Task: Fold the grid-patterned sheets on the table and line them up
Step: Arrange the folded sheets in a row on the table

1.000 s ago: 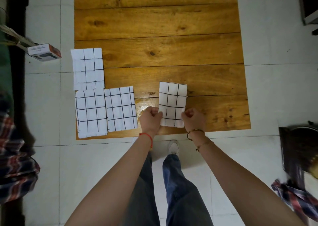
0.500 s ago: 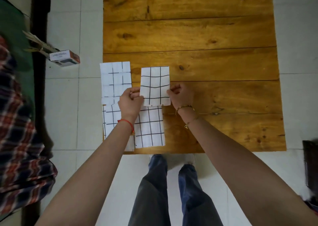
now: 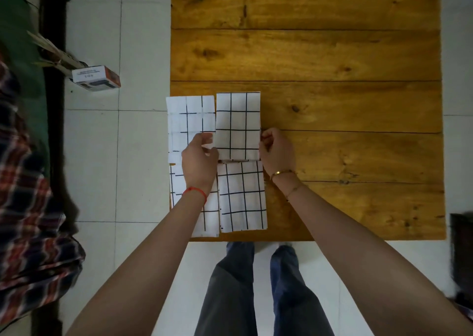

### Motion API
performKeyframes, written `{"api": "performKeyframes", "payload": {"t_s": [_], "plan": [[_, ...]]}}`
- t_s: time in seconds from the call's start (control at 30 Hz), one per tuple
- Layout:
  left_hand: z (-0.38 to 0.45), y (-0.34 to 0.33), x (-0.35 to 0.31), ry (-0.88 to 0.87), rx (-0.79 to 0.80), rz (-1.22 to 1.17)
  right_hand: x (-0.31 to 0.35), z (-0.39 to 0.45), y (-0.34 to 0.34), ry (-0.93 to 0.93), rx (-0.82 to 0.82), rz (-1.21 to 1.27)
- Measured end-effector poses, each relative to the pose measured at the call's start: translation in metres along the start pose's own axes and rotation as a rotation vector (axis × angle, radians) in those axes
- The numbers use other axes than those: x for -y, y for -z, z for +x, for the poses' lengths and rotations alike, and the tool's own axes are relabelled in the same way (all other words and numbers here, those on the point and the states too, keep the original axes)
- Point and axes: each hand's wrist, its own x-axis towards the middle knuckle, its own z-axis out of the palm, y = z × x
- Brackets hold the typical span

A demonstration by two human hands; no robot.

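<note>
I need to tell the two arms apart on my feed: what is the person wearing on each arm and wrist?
Both forearms are bare, with no sleeves in view. The left hand has a thin red thread bracelet around its wrist. The right hand has a gold-coloured bangle at the wrist and a finer chain bracelet just below it on the forearm. No gloves, rings or watch are visible.
</note>
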Motion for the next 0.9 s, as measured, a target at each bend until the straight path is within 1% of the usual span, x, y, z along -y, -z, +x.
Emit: {"api": "performKeyframes", "payload": {"t_s": [0.1, 0.17, 0.2, 0.27, 0.37, 0.5, 0.7, 0.8, 0.9], "plan": [[0.003, 0.017, 0.011, -0.079, -0.108, 0.166, 0.0, -0.002, 0.002, 0.052, -0.069, -0.186], [0.009, 0.031, 0.022, -0.094, -0.153, 0.305, 0.001, -0.001, 0.001, 0.114, -0.055, -0.393], [0.012, 0.037, 0.026, -0.08, -0.149, 0.358, 0.002, 0.0, 0.0, 0.137, -0.045, -0.485], [0.017, 0.048, 0.035, -0.024, -0.095, 0.432, 0.004, 0.001, -0.005, 0.15, -0.028, -0.57], [0.021, 0.054, 0.044, 0.023, 0.021, 0.474, 0.005, -0.004, -0.013, 0.165, -0.02, -0.631], [0.019, 0.053, 0.05, -0.035, 0.112, 0.489, 0.003, -0.009, -0.016, 0.188, -0.038, -0.666], [0.018, 0.054, 0.056, -0.058, 0.128, 0.438, 0.001, -0.01, -0.015, 0.212, -0.039, -0.738], [0.016, 0.058, 0.06, -0.072, 0.127, 0.423, 0.002, -0.012, -0.014, 0.198, -0.02, -0.683], [0.002, 0.066, 0.065, -0.053, 0.09, 0.388, 0.002, -0.024, -0.008, 0.189, -0.054, -0.599]]}}
